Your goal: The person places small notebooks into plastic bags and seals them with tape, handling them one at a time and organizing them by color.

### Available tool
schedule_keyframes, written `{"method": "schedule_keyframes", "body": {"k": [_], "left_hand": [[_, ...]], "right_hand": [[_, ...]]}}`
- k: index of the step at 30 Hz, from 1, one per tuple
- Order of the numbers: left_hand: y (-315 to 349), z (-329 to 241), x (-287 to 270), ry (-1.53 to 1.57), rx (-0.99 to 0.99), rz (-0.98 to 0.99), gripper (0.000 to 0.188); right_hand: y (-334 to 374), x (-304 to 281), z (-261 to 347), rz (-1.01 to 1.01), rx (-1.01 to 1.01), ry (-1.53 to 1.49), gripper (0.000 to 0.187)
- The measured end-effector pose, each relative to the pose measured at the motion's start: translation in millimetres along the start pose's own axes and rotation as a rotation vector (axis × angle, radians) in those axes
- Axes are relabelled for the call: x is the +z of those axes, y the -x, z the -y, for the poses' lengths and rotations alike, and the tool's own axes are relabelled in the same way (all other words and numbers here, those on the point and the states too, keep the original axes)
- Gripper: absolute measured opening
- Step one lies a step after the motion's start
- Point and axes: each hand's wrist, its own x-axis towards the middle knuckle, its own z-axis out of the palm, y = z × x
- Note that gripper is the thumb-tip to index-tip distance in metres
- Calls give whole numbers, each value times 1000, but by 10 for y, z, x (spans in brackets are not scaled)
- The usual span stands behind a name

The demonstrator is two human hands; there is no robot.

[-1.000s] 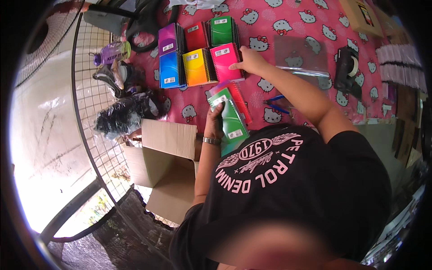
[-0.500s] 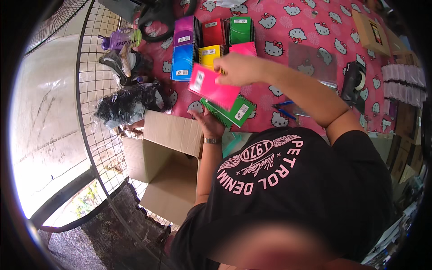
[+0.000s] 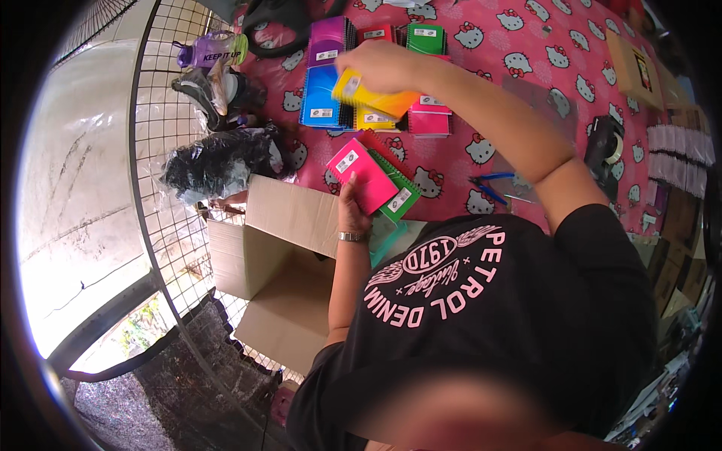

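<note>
One yellow, white-labelled notebook (image 3: 385, 102) in right fingers (image 3: 362, 63); pink, green and red notebooks (image 3: 370, 182) in left fingers (image 3: 349, 194).

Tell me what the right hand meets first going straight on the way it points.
The right hand would probably meet the purple notebook just to its left; the hand looks raised, though depth is unclear, so it might pass over.
</note>
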Motion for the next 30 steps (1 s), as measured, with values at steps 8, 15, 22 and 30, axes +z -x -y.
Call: {"method": "schedule_keyframes", "body": {"k": [8,15,22,30], "left_hand": [[-302,90,-334,17,55,194,55],[46,71,169,-36,-108,181,47],[132,187,62,-107,-89,65,42],[122,275,82,-113,-176,77,50]], "right_hand": [[297,808,1250,433,-764,484,43],[-313,628,343,-381,236,-476,33],[-1008,1246,-164,-101,-126,223,43],[-1260,663,105,371,-218,282,21]]}}
